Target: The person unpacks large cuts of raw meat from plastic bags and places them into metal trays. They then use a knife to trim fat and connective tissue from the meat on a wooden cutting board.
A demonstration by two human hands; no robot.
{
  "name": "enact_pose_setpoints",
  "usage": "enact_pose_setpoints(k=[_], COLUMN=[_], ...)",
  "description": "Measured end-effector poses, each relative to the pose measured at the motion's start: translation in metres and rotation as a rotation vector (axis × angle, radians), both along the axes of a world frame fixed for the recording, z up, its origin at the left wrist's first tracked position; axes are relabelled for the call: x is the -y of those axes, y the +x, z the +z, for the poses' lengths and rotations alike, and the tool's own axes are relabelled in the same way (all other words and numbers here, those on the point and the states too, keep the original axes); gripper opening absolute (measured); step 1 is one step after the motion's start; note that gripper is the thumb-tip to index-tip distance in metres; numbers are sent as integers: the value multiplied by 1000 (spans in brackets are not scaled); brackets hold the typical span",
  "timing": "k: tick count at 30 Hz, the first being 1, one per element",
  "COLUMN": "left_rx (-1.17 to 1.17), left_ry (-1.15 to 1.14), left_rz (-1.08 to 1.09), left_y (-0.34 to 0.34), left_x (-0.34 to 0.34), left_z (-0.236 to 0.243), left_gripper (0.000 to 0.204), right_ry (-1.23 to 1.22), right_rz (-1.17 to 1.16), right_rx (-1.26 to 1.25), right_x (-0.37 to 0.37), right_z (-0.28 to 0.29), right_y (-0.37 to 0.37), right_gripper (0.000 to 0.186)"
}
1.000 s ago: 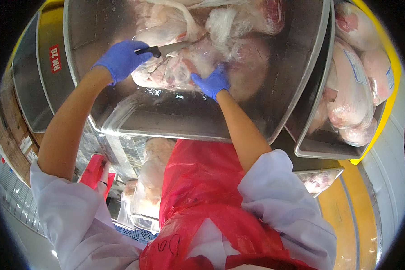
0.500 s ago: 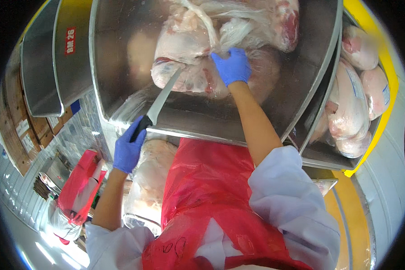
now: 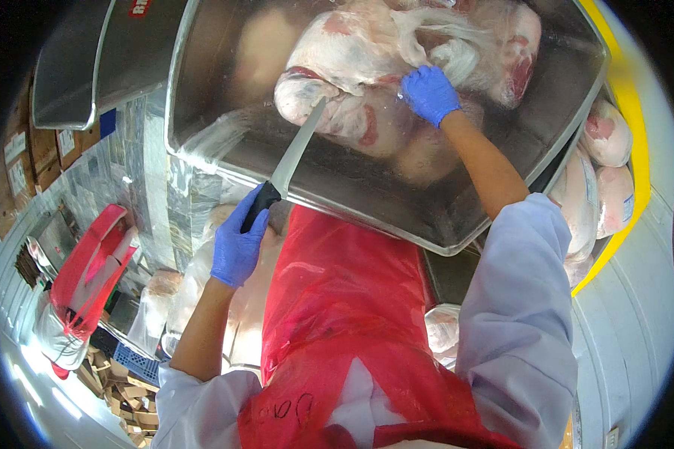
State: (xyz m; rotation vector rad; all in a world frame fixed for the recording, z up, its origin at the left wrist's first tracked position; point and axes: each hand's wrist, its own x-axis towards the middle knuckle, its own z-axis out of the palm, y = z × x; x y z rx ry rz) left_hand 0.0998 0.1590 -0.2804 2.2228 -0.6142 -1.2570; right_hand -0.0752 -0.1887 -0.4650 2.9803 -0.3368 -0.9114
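Note:
In my left hand (image 3: 238,243), gloved in blue, is the black handle of a long knife (image 3: 299,153). Its blade points up and away, with the tip at the rounded near-left end of a large pale cut of meat (image 3: 335,49). The cut shows red patches and lies in a deep metal tub (image 3: 307,179). My right hand (image 3: 431,95), also blue-gloved, is closed with curled fingers at the near edge of bunched clear plastic wrap (image 3: 457,61) on the meat. Exactly what is pinched there is partly hidden by the fingers.
More metal tubs (image 3: 131,60) stand at the far left. Wrapped meat pieces (image 3: 614,194) fill a yellow-edged bin (image 3: 627,82) on the right. My red apron (image 3: 344,277) is against the tub's near rim. A red-and-clear bag (image 3: 90,262) hangs at left.
The view has turned and shifted, so the tub appears tilted. Plastic that stretched across the meat now lies more bunched near my right hand. The knife tip stays at the same end of the meat.

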Motion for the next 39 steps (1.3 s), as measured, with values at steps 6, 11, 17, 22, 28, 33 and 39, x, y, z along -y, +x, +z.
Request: enact_pose_setpoints(k=[6, 11, 17, 22, 28, 33, 39], left_rx=[-19, -71, -78, -158, -137, -50, 144], left_ry=[11, -8, -20, -163, -137, -103, -160], left_rz=[56, 170, 280, 240, 38, -9, -74], left_y=[-12, -29, -35, -46, -56, -44, -7], left_x=[-13, -14, -33, -43, -11, 39, 84], left_z=[-5, 10, 4, 4, -9, -3, -22], left_gripper=[42, 41, 42, 47, 49, 48, 44], right_ry=[302, 385, 356, 242, 141, 71, 69], right_rz=[-190, -109, 59, 520, 451, 416, 415], right_rx=[125, 59, -162, -312, -222, -220, -180], right_x=[4, -12, -24, 18, 67, 89, 113], right_z=[16, 53, 130, 181, 135, 109, 86], right_y=[4, 14, 24, 74, 112, 145, 154], right_gripper=[48, 45, 40, 40, 48, 51, 50])
